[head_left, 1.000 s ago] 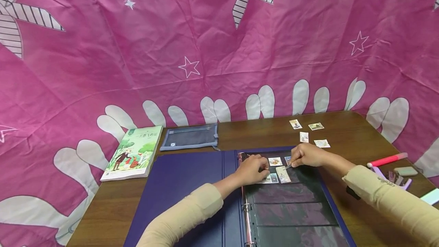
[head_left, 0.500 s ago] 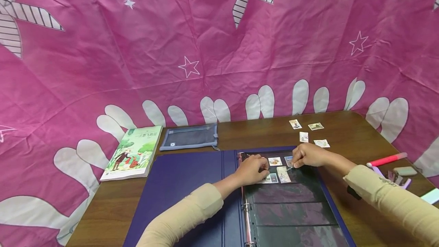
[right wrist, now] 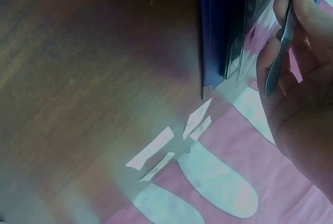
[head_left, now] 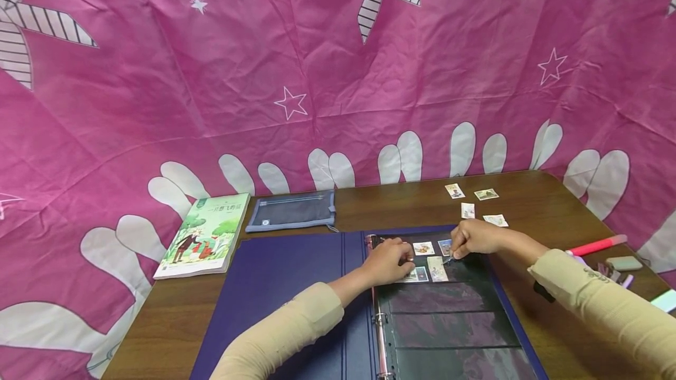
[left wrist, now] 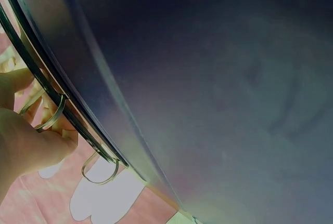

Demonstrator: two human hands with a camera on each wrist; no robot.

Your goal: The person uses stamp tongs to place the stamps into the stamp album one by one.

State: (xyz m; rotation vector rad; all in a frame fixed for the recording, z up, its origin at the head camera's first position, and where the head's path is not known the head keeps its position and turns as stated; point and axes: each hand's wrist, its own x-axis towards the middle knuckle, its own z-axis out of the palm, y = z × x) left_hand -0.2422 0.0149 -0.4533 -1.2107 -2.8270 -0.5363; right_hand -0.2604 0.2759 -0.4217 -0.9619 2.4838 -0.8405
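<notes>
A dark blue ring binder (head_left: 290, 274) lies spread on the wooden table, with a black pocketed stamp page (head_left: 443, 298) on its right side. My right hand (head_left: 474, 238) pinches metal tweezers (right wrist: 283, 52), whose tips are at the right edge of a pale upright stamp (head_left: 437, 269) in the page's second row. Over the page's left part rests my left hand (head_left: 388, 261), fingers loosely bent, beside another stamp (head_left: 421, 274) that they partly cover. Above, in the top row, are two stamps, one with an orange picture (head_left: 423, 248) and a bluish one (head_left: 445, 247).
Several loose stamps (head_left: 467, 210) lie behind the binder at the right. A picture book (head_left: 206, 236) and a blue mesh pouch (head_left: 293, 211) sit at the back left. By the right sleeve are a red pen (head_left: 597, 245) and an eraser (head_left: 624, 263).
The pale stamp has turned a little, from tilted to nearly straight in its row. My right hand with the tweezers has shifted slightly right; the left hand has stayed in place.
</notes>
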